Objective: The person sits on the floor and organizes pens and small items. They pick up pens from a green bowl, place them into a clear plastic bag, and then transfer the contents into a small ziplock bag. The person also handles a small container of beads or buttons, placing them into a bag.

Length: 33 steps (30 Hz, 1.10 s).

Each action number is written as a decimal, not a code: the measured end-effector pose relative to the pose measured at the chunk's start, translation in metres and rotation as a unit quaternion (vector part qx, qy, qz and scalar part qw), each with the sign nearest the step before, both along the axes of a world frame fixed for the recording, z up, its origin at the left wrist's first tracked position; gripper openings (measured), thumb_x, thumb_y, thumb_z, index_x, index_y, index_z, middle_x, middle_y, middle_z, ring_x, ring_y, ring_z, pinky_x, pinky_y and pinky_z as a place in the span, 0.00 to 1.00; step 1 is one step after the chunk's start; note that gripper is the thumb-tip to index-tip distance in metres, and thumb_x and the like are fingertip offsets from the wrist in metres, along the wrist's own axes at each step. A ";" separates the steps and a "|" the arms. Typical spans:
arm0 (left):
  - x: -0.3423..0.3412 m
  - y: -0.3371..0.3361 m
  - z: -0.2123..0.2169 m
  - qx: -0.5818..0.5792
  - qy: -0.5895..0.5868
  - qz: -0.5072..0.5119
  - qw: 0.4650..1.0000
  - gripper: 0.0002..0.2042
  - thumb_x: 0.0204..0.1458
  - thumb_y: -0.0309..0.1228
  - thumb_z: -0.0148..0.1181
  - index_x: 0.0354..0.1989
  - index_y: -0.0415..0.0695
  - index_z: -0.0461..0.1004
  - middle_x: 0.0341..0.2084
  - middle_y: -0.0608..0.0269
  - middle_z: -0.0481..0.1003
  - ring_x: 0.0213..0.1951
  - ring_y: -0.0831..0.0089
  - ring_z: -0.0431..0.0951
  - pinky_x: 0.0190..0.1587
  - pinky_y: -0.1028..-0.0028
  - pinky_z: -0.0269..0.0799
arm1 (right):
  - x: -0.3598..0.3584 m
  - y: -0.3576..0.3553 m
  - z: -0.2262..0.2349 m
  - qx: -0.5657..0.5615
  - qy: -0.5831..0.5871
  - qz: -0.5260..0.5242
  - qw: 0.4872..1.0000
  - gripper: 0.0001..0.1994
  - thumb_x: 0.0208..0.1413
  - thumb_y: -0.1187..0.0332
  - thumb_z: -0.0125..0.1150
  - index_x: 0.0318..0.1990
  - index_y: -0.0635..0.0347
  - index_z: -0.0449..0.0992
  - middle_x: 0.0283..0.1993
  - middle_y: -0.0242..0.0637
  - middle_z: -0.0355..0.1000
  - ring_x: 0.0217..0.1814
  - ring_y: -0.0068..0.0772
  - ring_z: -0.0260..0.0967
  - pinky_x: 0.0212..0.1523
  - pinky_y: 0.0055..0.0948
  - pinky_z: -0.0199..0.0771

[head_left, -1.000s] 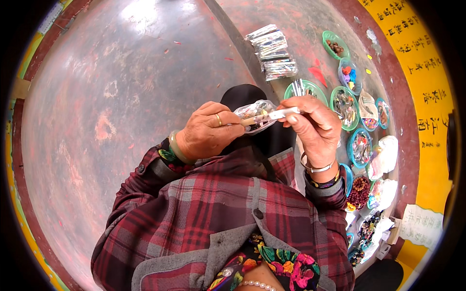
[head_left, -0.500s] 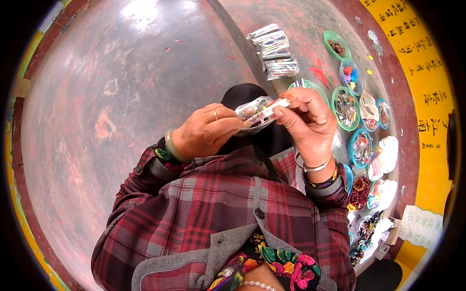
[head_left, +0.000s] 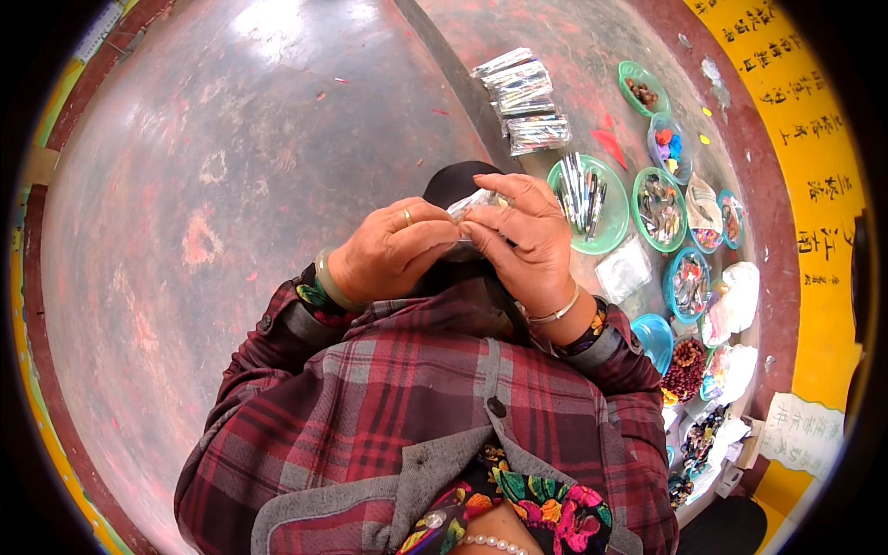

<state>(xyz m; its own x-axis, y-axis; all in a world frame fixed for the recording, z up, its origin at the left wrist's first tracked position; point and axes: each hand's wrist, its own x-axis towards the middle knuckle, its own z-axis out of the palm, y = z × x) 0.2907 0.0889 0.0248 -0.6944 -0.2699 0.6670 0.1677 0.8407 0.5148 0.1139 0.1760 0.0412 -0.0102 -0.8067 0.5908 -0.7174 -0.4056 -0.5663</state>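
Observation:
My left hand (head_left: 398,248) is closed in a pinch on the edge of a small clear plastic bag (head_left: 470,203), held over my dark-clothed lap. Bent over that bag from the other side is my right hand (head_left: 525,239), its thumb tip close to my left fingertips and its fingers gripping the plastic. Most of the bag and its contents lie hidden behind my fingers. To the right of my hands sits a green bowl (head_left: 614,222) with several pens (head_left: 579,192) in it. A flat stack of clear packets (head_left: 624,270) lies just below the bowl.
Packed bundles in clear wrap (head_left: 527,100) lie on the concrete floor (head_left: 259,166) ahead. Along the right stand more bowls: one with brown beads (head_left: 640,90), one with bright pieces (head_left: 666,143), a blue one with small packets (head_left: 689,285). Dark red beads (head_left: 684,370) are heaped nearer me.
My right hand has moved left and down onto the bag, and the white strip it held is now out of sight. The pen bowl and flat packets are uncovered. My left hand stays put.

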 end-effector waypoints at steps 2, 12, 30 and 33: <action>0.000 -0.001 0.000 0.003 0.004 -0.003 1.000 0.08 0.43 0.20 0.59 0.33 0.38 0.71 0.29 0.55 0.72 0.29 0.61 0.74 0.31 0.69 0.71 | 0.000 0.000 -0.006 -0.026 0.051 -0.007 0.998 0.11 0.38 0.69 0.67 0.33 0.56 0.77 0.47 0.41 0.70 0.51 0.42 0.66 0.49 0.36 0.63; 0.006 0.000 -0.002 0.025 0.007 -0.003 1.000 0.09 0.40 0.15 0.60 0.31 0.37 0.70 0.29 0.55 0.72 0.29 0.62 0.74 0.30 0.71 0.70 | -0.023 0.000 0.007 0.040 0.002 0.018 0.999 0.34 0.35 0.60 0.71 0.54 0.57 0.68 0.59 0.43 0.62 0.62 0.44 0.57 0.60 0.40 0.54; -0.005 -0.002 -0.027 0.215 -0.053 0.065 0.973 0.49 0.29 0.23 0.74 0.63 0.42 0.47 0.54 0.52 0.63 0.54 0.66 0.66 0.53 0.71 0.63 | -0.023 0.005 -0.035 0.277 -0.404 0.113 0.864 0.22 0.41 0.77 0.66 0.47 0.60 0.70 0.42 0.27 0.70 0.45 0.16 0.65 0.47 0.19 0.65; -0.009 0.001 -0.042 0.487 -0.044 -0.101 0.866 0.49 0.32 0.24 0.73 0.64 0.40 0.46 0.53 0.55 0.65 0.55 0.68 0.64 0.57 0.69 0.59 | -0.018 0.008 -0.031 0.268 -0.371 0.107 0.883 0.21 0.41 0.77 0.66 0.46 0.60 0.71 0.41 0.26 0.70 0.44 0.16 0.65 0.47 0.19 0.65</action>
